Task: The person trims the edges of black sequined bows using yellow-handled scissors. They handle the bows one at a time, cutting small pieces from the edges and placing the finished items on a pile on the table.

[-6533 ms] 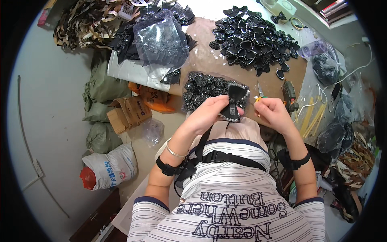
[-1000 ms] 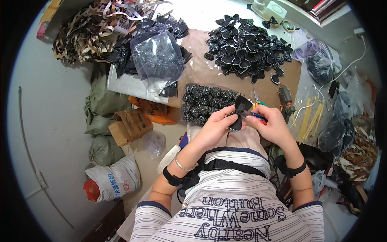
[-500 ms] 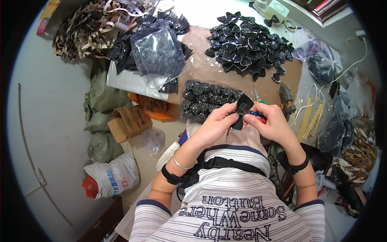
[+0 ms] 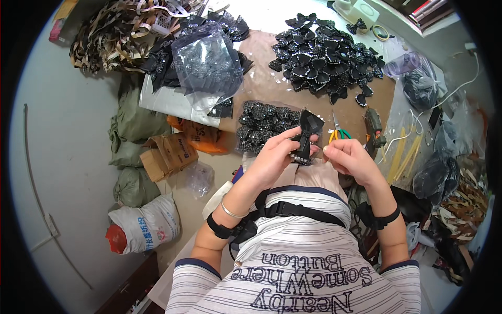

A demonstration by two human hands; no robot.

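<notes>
In my left hand (image 4: 274, 159) is a black fabric bow (image 4: 310, 124) with a sparkling stone-trimmed edge. The bow stands upright between thumb and fingers, its back strip facing me. Just to its right, apart from it, my right hand (image 4: 351, 159) is closed in a pinch; whatever lies between its fingertips is too small to make out. Scissors with yellow and green handles (image 4: 339, 134) lie on the table beyond the right hand. Behind the left hand is a clear bag of black sparkling bows (image 4: 264, 123) in rows.
A big heap of black bows (image 4: 324, 63) covers the far table. Far left are a clear plastic bag (image 4: 206, 63) over dark bows and a pile of ribbon strips (image 4: 112, 39). A glue gun (image 4: 373, 121) lies right. A cardboard box (image 4: 166, 157) and sacks (image 4: 144, 227) stand on the floor.
My right hand has drawn away from the bow, and the red and blue item by its fingers no longer shows. The left hand has tipped the bow more upright.
</notes>
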